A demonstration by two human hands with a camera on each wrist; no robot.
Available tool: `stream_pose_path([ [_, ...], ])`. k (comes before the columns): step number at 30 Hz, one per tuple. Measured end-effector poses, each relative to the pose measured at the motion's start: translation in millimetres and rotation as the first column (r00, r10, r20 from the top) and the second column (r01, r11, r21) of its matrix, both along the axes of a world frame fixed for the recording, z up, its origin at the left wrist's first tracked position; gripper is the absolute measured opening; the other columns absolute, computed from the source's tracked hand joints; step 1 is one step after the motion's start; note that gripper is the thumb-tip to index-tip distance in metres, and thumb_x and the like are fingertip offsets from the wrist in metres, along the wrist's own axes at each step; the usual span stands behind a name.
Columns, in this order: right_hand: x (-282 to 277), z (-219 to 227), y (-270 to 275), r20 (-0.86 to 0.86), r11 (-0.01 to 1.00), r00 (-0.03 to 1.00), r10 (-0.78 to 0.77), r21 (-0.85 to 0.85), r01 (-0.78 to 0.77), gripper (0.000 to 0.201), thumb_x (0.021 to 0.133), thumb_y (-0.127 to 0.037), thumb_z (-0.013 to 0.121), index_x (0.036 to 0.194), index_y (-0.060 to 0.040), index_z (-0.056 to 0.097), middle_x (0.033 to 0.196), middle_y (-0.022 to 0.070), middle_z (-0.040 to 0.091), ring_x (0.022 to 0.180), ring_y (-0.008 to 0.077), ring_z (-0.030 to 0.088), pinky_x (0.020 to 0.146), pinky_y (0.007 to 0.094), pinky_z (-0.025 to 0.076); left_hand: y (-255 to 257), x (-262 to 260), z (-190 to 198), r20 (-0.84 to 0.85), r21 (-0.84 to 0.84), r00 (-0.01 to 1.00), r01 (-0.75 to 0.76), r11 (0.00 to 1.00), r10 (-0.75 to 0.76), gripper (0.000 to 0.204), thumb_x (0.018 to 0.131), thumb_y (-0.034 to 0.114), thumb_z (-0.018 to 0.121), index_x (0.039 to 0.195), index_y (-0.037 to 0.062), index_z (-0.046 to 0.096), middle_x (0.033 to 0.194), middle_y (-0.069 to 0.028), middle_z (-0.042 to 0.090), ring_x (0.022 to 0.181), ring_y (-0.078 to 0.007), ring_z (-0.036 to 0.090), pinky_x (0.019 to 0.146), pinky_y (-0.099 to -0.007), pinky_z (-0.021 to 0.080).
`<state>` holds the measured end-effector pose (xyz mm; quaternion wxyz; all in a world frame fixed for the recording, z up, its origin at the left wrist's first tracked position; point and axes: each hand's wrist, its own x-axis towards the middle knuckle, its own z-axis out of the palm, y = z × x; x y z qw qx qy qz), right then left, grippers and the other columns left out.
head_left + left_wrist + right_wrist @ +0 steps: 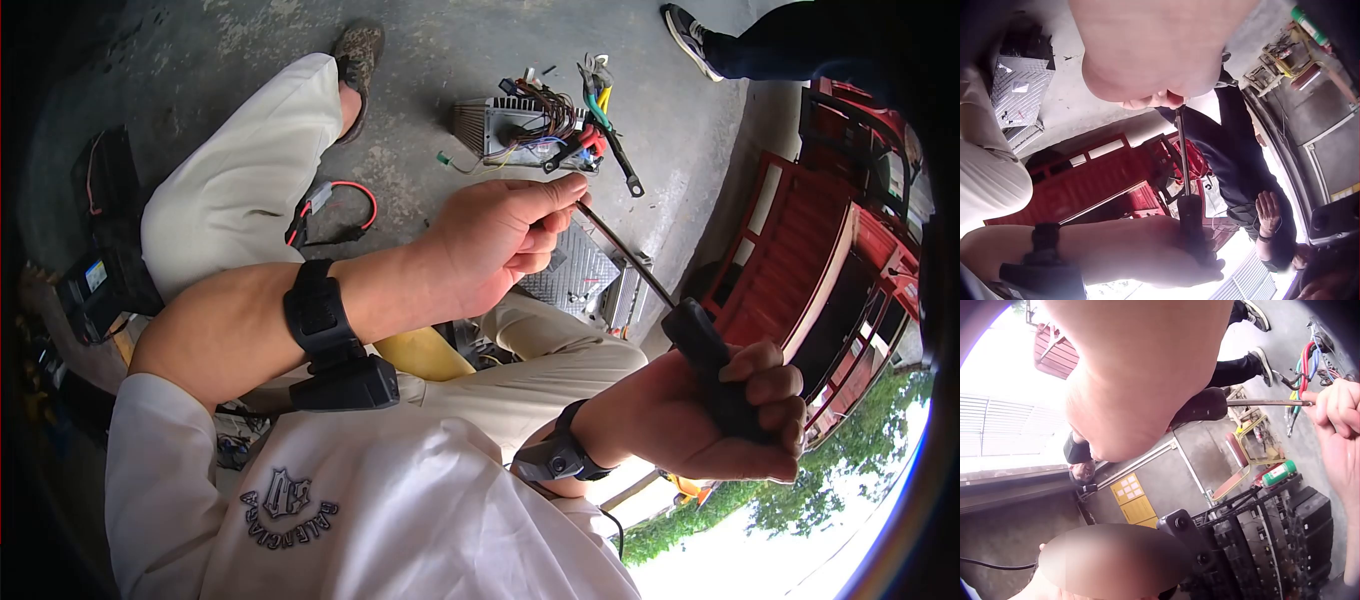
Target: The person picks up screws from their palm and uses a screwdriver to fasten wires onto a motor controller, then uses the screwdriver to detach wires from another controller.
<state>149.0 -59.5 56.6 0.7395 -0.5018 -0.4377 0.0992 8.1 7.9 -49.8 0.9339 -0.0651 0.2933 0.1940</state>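
Observation:
A screwdriver (628, 252) with a thick black handle and long metal shaft is held slantwise in front of the chest. Its handle is gripped by my right hand (700, 415), fingers curled round it. At the other end, my left hand (490, 240) pinches the shaft's tip between thumb and fingers, which hide the very point. In the right wrist view the shaft (1266, 402) runs straight to the left hand (1338, 415). Beyond the left hand, a finned metal box (483, 125) sits on the floor with a bundle of wires and thick lugged cables (600, 115) on it.
A patterned metal plate (575, 265) lies between the legs, and a red-and-black cable (365, 205) by the left knee. A red cart (780, 250) stands at the right. Another person's shoe (690, 40) is at the top. Black boxes (95, 290) are at left.

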Motion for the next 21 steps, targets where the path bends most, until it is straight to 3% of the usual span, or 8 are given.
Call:
stream_pose_path([
  [7,-4.6,-12.2,-1.0,-0.002,0.998,0.999,0.049,0.038,-0.048,0.04,0.105,-0.049,0.05,0.102,-0.0125,0.065,0.084,-0.0026,0.04,0.076,0.0158,0.043,0.059,0.0285,0.043,-5.0,-3.9,-7.3,0.01,-0.107,1.0,-0.025,0.994,0.026,0.023,0.103,0.028,0.063,0.104,0.005,0.059,0.071,0.0071,0.044,0.056,-0.0027,0.031,0.049,-0.0203,0.023],
  [9,-6.9,-20.7,-5.0,0.17,1.0,0.985,-0.008,0.003,0.007,0.044,0.106,-0.051,0.046,0.105,-0.0119,0.066,0.086,-0.0012,0.045,0.076,0.0174,0.044,0.06,0.0298,0.044,-3.2,-6.6,-9.1,-0.015,-0.125,0.998,-0.055,0.991,0.054,0.023,0.103,0.028,0.063,0.104,0.0053,0.059,0.072,0.007,0.045,0.056,-0.0027,0.031,0.049,-0.0203,0.023],
  [13,-10.7,-44.3,-14.2,0.311,0.999,0.95,0.01,-0.044,0.004,0.046,0.108,-0.052,0.039,0.108,-0.0117,0.062,0.092,0.0024,0.051,0.081,0.0221,0.05,0.063,0.0331,0.049,6.8,-15.6,-12.2,-0.047,-0.141,0.99,-0.139,0.98,0.134,0.021,0.104,0.027,0.062,0.104,0.0058,0.059,0.073,0.0068,0.047,0.056,-0.0025,0.031,0.049,-0.02,0.023],
  [15,-13.0,-61.4,-15.1,0.518,0.997,0.854,-0.055,-0.024,0.079,0.044,0.109,-0.05,0.034,0.108,-0.0115,0.056,0.097,0.0072,0.055,0.088,0.0292,0.057,0.068,0.0372,0.053,14.5,-18.4,-18.1,-0.098,-0.132,0.986,-0.149,0.98,0.137,0.021,0.104,0.027,0.062,0.105,0.0058,0.059,0.073,0.0069,0.047,0.057,-0.0026,0.031,0.05,-0.0198,0.024],
  [17,-20.6,-65.6,-24.4,0.606,0.975,0.794,-0.053,-0.14,0.172,0.043,0.109,-0.046,0.035,0.103,-0.0068,0.05,0.094,0.0149,0.06,0.083,0.0324,0.063,0.071,0.0413,0.055,22.2,-22.3,-25.5,-0.141,-0.07,0.979,-0.16,0.985,0.149,0.021,0.103,0.026,0.063,0.104,0.006,0.059,0.073,0.0072,0.046,0.057,-0.0026,0.03,0.05,-0.0197,0.024],
  [19,-27.5,-58.6,-36.9,0.582,0.896,0.801,0.139,-0.418,0.148,0.042,0.11,-0.043,0.038,0.108,-0.0038,0.052,0.105,0.0195,0.064,0.091,0.0303,0.063,0.08,0.0425,0.053,32.6,-25.8,-34.4,-0.159,-0.037,0.975,-0.162,0.986,0.154,0.02,0.102,0.025,0.065,0.103,0.0061,0.059,0.07,0.0075,0.045,0.054,-0.0019,0.031,0.048,-0.0196,0.023],
  [21,-31.4,-59.6,-41.1,0.517,0.806,0.83,0.209,-0.572,0.153,0.039,0.106,-0.035,0.053,0.114,0.0029,0.06,0.109,0.0232,0.068,0.098,0.0321,0.066,0.087,0.042,0.054,44.4,-30.4,-44.7,-0.2,0.027,0.969,-0.145,0.989,0.147,0.019,0.101,0.024,0.067,0.102,0.0061,0.059,0.069,0.0077,0.044,0.053,-0.0017,0.031,0.046,-0.0199,0.022],
])
